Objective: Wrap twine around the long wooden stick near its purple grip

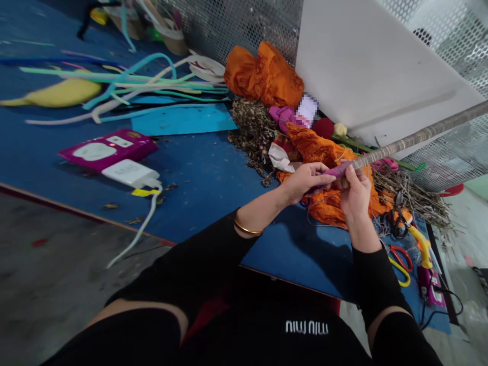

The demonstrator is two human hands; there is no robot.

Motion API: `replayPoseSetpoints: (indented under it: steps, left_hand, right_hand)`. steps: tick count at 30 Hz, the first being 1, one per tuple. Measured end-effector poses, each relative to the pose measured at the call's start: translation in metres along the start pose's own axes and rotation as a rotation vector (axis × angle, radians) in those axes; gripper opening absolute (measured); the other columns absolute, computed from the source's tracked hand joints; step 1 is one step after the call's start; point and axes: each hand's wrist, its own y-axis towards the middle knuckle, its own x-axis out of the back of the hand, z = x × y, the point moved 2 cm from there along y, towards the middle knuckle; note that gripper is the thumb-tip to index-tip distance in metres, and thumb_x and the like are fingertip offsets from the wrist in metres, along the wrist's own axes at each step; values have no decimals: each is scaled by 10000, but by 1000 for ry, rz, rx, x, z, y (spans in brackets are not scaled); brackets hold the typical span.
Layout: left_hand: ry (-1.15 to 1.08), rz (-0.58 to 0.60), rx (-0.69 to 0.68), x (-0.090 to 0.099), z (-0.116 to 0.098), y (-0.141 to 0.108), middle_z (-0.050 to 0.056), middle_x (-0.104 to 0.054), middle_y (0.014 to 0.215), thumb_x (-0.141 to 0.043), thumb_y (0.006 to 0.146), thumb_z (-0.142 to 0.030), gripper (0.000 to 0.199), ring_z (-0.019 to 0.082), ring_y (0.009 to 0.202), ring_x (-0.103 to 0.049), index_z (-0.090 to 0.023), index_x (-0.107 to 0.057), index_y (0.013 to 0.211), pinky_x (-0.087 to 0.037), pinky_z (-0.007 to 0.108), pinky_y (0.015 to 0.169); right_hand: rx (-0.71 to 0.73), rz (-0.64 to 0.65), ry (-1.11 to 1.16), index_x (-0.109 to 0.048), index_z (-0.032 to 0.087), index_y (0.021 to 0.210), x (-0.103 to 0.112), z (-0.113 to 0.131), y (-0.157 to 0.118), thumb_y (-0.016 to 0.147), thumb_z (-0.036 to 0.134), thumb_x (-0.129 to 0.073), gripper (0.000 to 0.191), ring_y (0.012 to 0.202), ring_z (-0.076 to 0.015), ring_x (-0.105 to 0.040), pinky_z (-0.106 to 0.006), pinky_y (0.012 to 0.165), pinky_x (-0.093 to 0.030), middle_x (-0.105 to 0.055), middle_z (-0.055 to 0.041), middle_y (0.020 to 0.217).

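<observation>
A long brown stick (409, 141) slants up to the right edge of the view, its near end wrapped in purple material (337, 171). My left hand (305, 181) is closed on that purple end, thumb and fingers pinching it. Just to the right, my right hand (356, 190) grips the stick where purple meets brown, thumb on top. Crumpled orange cloth (324, 208) lies under and behind both hands. Thin loose wire or thread curves below my hands; whether it joins the stick I cannot tell.
Scissors with yellow and red handles (400, 264), black scissors (398, 216) and a yellow-handled tool (421, 246) lie at the right. Dried plants (249, 129) and twigs (415, 193) flank the cloth. A purple power strip (109, 147), white adapter (130, 173) and pastel strips (145, 86) are left.
</observation>
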Motion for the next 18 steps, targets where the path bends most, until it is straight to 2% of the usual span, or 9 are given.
replayPoseSetpoints:
  steps: [3,6,8,11,14,18]
  left_hand:
    - [-31,143,94,5,-2,-1,40,-648,657,-893,701,-588,532,77,384,-471,-121,-663,812,-276,200,330]
    - [-27,225,140,7,-2,0,56,-665,681,-913,644,-661,658,97,411,-515,-95,-713,913,-306,200,324]
    - [-7,234,144,6,-1,1,60,-679,715,-924,629,-662,688,97,429,-527,-95,-714,958,-312,195,331]
    - [9,243,101,1,2,2,5,-607,647,-887,714,-621,596,45,397,-403,-106,-693,943,-217,173,348]
    - [-13,191,4,-6,6,3,-64,-467,564,-860,750,-607,544,19,406,-286,-123,-632,850,-163,168,384]
    - [-7,132,-55,-12,11,3,-75,-431,570,-836,741,-632,561,28,437,-278,-137,-588,831,-158,185,407]
  right_hand:
    - [-14,47,6,-763,197,871,1,3,-1,661,502,-914,400,475,-40,-296,-216,466,-342,-367,105,526]
    - [-67,100,-34,-759,215,915,4,4,0,674,538,-886,422,467,-66,-329,-244,462,-410,-353,106,516]
    - [-89,129,-62,-756,216,923,4,5,2,673,549,-879,434,469,-82,-375,-251,448,-404,-363,100,509]
    - [-75,131,-60,-755,194,902,4,5,4,646,534,-896,448,453,-67,-349,-246,460,-390,-352,110,489]
    - [-42,69,-55,-751,180,927,4,2,6,631,530,-894,481,442,-48,-296,-244,484,-389,-351,126,476]
    - [-4,-51,-167,-735,173,928,9,-4,7,638,501,-866,458,467,-54,-370,-240,478,-352,-488,92,540]
